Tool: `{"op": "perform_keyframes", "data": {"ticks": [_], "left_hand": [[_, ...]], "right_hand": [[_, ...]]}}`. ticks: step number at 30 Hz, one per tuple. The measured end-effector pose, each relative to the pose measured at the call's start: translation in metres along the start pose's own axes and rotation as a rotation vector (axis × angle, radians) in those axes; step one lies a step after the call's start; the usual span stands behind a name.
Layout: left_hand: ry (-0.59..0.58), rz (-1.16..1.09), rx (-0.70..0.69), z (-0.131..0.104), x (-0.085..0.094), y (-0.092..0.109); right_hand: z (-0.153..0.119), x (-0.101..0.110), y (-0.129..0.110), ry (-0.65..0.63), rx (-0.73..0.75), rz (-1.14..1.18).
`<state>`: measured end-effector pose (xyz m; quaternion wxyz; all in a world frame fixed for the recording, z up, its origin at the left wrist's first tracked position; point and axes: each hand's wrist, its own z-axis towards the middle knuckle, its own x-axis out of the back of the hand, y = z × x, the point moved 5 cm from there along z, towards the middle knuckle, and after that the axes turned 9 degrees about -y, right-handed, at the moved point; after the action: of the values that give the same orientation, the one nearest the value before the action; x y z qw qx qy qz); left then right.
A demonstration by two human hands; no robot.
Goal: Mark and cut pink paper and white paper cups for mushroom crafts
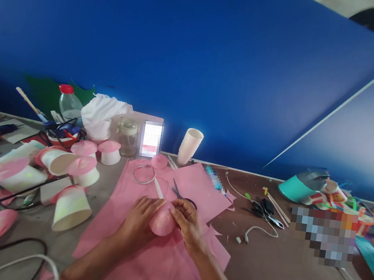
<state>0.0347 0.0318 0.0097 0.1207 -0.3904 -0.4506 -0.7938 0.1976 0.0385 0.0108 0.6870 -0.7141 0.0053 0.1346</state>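
Pink paper is making up the rounded piece (163, 224) that both hands are holding in the head view, above the large pink sheet (100, 232). The left hand (141, 215) is gripping its left side, while the right hand (187, 221) is pinching its upper right edge narrowly between thumb and fingers. Scissors (176, 189), partly hidden, and a white pointed stick (158, 188) are lying on the sheet. Beyond the sheet, stacked white paper cups (190, 147) and a lidded glass jar (127, 137) are standing; right of it, pliers (272, 218) are resting.
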Motion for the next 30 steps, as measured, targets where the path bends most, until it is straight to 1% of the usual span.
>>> {"op": "perform_keyframes", "data": {"ticks": [2, 6, 11, 13, 15, 18, 22, 23, 25, 27, 30], "left_hand": [[-0.015, 0.017, -0.029, 0.000, -0.002, 0.001], [0.014, -0.034, -0.004, -0.006, -0.006, 0.000], [-0.089, -0.224, -0.021, -0.012, -0.013, -0.006], [-0.088, -0.318, -0.008, -0.012, -0.014, -0.009], [-0.050, -0.407, 0.050, -0.011, -0.013, -0.012], [0.040, -0.556, 0.177, -0.007, -0.007, -0.010], [0.195, -0.859, 0.390, -0.004, 0.005, -0.007], [0.230, -0.936, 0.420, -0.004, 0.007, -0.006], [0.298, -1.073, 0.466, -0.003, 0.012, -0.004], [0.342, -1.144, 0.498, -0.002, 0.015, -0.001], [0.338, -1.170, 0.517, -0.001, 0.020, 0.003]], "right_hand": [[0.000, 0.000, -0.001, -0.006, 0.009, -0.036], [0.001, -0.001, -0.001, -0.011, -0.005, -0.056], [-0.001, -0.001, -0.003, 0.011, -0.061, -0.014], [-0.002, -0.001, -0.004, 0.008, -0.079, 0.008], [-0.002, -0.002, -0.004, 0.006, -0.088, 0.031], [-0.002, -0.002, -0.001, 0.002, -0.093, 0.093], [-0.001, 0.001, 0.008, 0.004, -0.142, 0.176], [-0.001, 0.002, 0.009, 0.012, -0.145, 0.174], [0.000, 0.003, 0.008, 0.026, -0.115, 0.139], [0.000, 0.003, 0.005, 0.022, -0.051, 0.073], [0.000, -0.002, -0.001, -0.022, 0.046, -0.050]]}}
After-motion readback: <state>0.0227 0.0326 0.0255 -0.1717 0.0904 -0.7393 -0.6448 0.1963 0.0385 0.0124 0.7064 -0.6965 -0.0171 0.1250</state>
